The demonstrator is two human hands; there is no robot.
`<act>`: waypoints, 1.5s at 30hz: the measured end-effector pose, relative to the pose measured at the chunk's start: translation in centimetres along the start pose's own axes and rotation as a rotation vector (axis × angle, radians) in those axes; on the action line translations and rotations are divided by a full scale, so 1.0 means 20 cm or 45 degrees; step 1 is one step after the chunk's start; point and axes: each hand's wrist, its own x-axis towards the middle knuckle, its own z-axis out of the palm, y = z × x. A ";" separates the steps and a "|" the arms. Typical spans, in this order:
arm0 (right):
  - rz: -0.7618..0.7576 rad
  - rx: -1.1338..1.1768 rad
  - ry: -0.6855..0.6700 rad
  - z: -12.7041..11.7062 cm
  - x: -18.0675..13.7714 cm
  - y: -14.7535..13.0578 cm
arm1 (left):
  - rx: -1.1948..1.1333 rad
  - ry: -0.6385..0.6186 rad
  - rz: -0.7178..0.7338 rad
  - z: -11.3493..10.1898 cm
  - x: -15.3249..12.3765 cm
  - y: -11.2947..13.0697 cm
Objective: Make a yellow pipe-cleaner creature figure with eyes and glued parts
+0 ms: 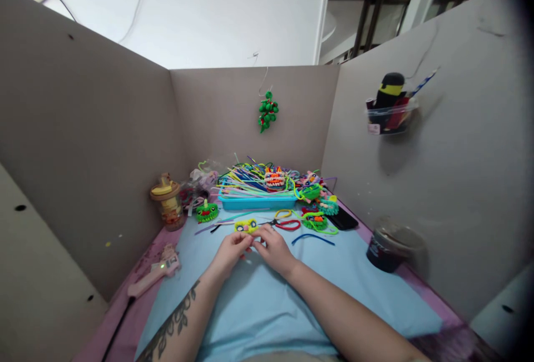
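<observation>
My left hand (232, 251) and my right hand (273, 246) meet over the blue cloth (254, 306), fingertips pinched together. What they hold between them is too small or hidden to make out. Just beyond my fingertips is a yellow fuzzy pipe-cleaner piece (246, 226) with two dark round eyes and a pink spot; whether my fingers touch it I cannot tell. Red-and-yellow-handled scissors (287, 224) lie behind my right hand. A green pipe-cleaner frog face (206, 212) sits to the far left, and a bent blue pipe cleaner (312, 237) rests at the right.
A blue tray (258, 204) heaped with pipe cleaners stands at the back. Green pieces (315, 220) and a phone (344, 218) lie right of it. A pink glue gun (156, 274) and lidded cup (169, 206) stand left, a dark tub (386, 251) right. Grey panels enclose three sides.
</observation>
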 end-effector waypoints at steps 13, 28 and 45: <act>-0.021 -0.132 -0.032 0.01 -0.01 0.02 | -0.081 0.037 -0.116 -0.01 0.00 0.00; -0.094 -0.246 -0.056 0.01 -0.02 0.02 | -0.059 0.071 -0.116 0.00 0.00 -0.02; -0.044 -0.173 -0.095 0.00 -0.01 0.03 | 0.243 0.029 0.054 0.00 0.01 -0.06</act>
